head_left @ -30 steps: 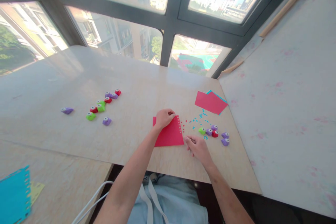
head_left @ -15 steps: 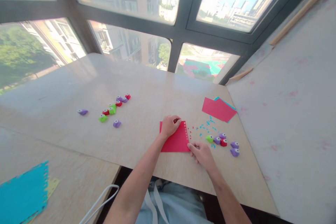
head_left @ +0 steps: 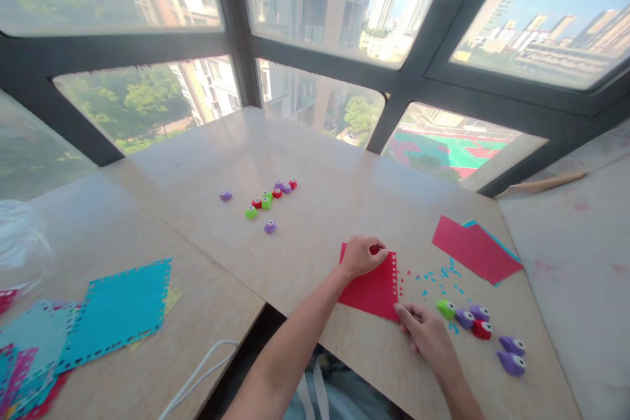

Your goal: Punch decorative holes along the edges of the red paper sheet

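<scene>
A red sheet of paper [head_left: 364,295] lies on the table in front of me, with a row of punched holes along its right edge. My left hand [head_left: 361,257] rests across its upper part, thumb and fingers closed at the top right corner. At the lower right corner my right hand [head_left: 423,328] pinches the sheet between thumb and fingers. Just right of the sheet are blue and red paper bits [head_left: 433,282]. Beyond them sits a cluster of small craft punches, among them a green one [head_left: 445,308], a red one [head_left: 481,329] and a purple one [head_left: 512,363].
More small punches [head_left: 266,202] stand in a loose group at the far left. Red and blue sheets [head_left: 472,249] are stacked at the right. A punched blue sheet [head_left: 121,312] and other coloured sheets lie left, near a white cable [head_left: 204,374]. Windows and a wall border the table.
My view has swung left, so more sheets on the left show and everything sits further right in the picture. Both hands keep their places on the red paper.
</scene>
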`<state>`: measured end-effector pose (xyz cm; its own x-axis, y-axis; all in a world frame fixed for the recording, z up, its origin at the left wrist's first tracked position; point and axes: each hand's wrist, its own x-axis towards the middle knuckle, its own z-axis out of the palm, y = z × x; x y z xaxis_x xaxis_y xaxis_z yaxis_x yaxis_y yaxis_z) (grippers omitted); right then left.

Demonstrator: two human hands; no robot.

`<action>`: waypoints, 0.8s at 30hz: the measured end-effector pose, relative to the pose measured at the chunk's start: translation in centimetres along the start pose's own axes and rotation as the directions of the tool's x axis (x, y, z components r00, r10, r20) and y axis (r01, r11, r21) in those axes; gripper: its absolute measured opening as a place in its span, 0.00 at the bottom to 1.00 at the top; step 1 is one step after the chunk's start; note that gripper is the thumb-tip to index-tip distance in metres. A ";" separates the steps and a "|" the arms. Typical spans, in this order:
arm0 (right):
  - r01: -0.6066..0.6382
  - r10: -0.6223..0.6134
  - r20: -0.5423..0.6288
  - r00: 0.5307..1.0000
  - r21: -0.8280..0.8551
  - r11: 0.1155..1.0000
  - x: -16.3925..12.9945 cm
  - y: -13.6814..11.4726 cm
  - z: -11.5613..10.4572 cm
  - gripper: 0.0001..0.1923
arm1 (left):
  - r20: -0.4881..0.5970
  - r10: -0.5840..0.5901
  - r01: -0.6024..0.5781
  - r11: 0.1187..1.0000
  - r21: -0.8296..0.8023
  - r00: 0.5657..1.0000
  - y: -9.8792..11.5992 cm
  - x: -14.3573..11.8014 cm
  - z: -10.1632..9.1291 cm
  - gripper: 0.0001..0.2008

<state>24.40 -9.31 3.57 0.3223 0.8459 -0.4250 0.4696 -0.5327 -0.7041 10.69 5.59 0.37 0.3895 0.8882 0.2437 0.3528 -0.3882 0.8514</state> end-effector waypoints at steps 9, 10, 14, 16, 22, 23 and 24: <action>-0.042 0.041 0.025 0.999 0.013 0.999 0.5 0.7 -0.1 0.23 | 0.020 -0.006 0.008 0.996 -0.093 1.000 -0.4 -0.2 -0.1 0.11; -0.058 0.057 0.024 0.998 0.018 0.998 0.5 0.7 -0.1 0.23 | 0.025 -0.011 0.013 0.995 -0.101 1.000 -0.4 -0.2 -0.2 0.11; -0.085 0.093 -0.128 0.987 0.062 0.994 0.1 0.2 -0.2 0.27 | 0.038 -0.007 0.011 0.995 -0.104 0.999 -0.4 -0.2 -0.2 0.11; -0.041 0.071 -0.280 0.957 0.111 0.993 -0.2 -0.2 -0.4 0.26 | 0.037 -0.009 0.012 0.996 -0.091 0.999 -0.5 -0.2 -0.1 0.11; 0.124 -0.032 -0.440 0.898 0.182 0.975 -0.2 -2.6 0.0 0.27 | 0.046 -0.016 0.017 1.000 -0.020 0.999 -0.2 0.0 0.0 0.10; 0.145 -0.056 -0.425 0.903 0.180 0.973 -0.1 -3.4 0.2 0.26 | 0.050 -0.016 0.016 1.000 -0.011 0.999 -0.2 0.0 -0.1 0.10; 0.166 -0.081 -0.403 0.912 0.179 0.970 0.1 -4.3 0.6 0.26 | 0.054 -0.017 0.017 1.000 -0.006 0.998 -0.1 0.0 -0.1 0.10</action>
<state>21.88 -6.91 6.22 0.5869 0.8033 -0.1010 0.3614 -0.3716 -0.8552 10.55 5.69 0.30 0.4286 0.8802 0.2037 0.3548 -0.3713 0.8580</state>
